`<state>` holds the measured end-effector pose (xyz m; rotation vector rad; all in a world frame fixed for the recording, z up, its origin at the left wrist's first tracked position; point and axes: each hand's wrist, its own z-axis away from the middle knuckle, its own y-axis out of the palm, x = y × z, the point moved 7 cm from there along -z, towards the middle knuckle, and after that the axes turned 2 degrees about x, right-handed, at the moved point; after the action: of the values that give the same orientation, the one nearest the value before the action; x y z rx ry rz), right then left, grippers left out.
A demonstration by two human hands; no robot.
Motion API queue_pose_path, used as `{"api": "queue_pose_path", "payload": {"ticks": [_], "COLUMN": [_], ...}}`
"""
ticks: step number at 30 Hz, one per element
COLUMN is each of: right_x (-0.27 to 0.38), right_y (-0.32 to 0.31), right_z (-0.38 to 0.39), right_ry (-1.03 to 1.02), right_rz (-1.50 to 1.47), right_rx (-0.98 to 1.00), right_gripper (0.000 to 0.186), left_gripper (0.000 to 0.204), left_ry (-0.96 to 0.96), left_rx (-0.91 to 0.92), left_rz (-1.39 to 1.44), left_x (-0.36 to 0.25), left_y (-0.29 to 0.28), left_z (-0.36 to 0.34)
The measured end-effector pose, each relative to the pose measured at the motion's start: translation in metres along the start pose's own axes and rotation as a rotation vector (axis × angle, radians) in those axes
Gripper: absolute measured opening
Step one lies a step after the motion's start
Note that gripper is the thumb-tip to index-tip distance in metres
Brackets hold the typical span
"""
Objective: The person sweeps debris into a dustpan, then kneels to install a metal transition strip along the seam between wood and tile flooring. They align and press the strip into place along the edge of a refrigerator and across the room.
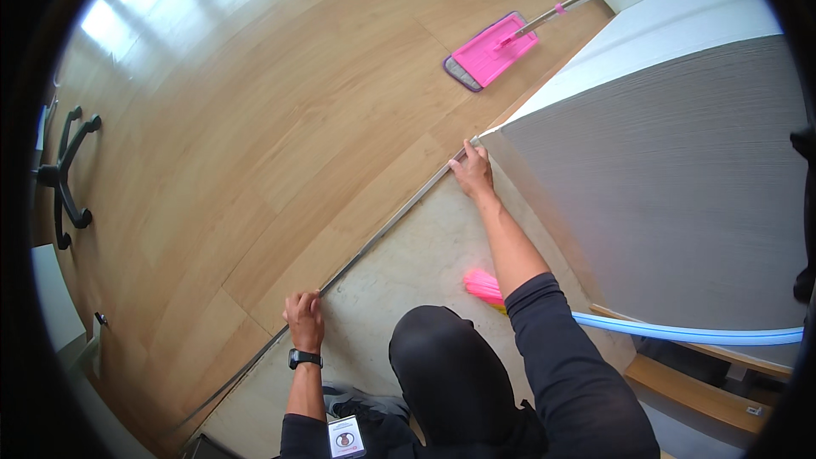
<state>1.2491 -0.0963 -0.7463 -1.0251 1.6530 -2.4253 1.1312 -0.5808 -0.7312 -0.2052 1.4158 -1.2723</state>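
Basically, it all hangs on the line of the thin metal strip (398, 216): it lies along the seam btwn the wood-look floor (280, 136) and the pale bare patch (408, 268), long axis on a diagonal from lower L to upper R, top end by the bottom corner of the grey panel (646, 178). Both hands are at that line, so no reach across: R hand (473, 172) is at the upper end, nearer the panel; L hand (303, 323) is well apart from it, lower down the seam. R hand's fingers are bent over the strip, thumb a bit apart; looks like contact, but can't tell if pinch or press. L hand's fingers are curled in, tips at the strip's edge; can't tell whether they've got hold or just rest there. Past L hand a darker line (246, 365) runs on to lower L; same piece or floor edge, unclear. IMO what counts is how the 2 hands line up w/ that diagonal. Pink brush (483, 286) lies off the strip, partly behind R forearm (517, 246).
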Motion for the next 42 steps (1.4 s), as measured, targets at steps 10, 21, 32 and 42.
{"api": "queue_pose_path", "payload": {"ticks": [10,21,32,42], "right_x": [0.003,-0.018,-0.010,-0.011], "right_y": [-0.002,0.009,0.004,0.010], "right_z": [0.004,-0.009,-0.006,-0.008], "right_ry": [0.024,-0.091,-0.066,-0.106], "right_rz": [0.002,0.061,0.123,0.166], "right_rx": [-0.032,-0.013,0.105,0.152], "right_gripper": [0.069,0.079,0.089,0.099], "left_gripper": [0.008,0.126,0.129,0.128], "left_ry": [-0.059,-0.646,-0.718,-0.758], "left_rx": [0.014,-0.081,0.026,0.072], "left_rz": [0.082,-0.038,-0.007,-0.070], "left_x": [0.006,0.051,0.056,0.058], "left_y": [0.000,0.004,0.012,0.020], "left_z": [-0.004,0.014,0.013,0.016]}}
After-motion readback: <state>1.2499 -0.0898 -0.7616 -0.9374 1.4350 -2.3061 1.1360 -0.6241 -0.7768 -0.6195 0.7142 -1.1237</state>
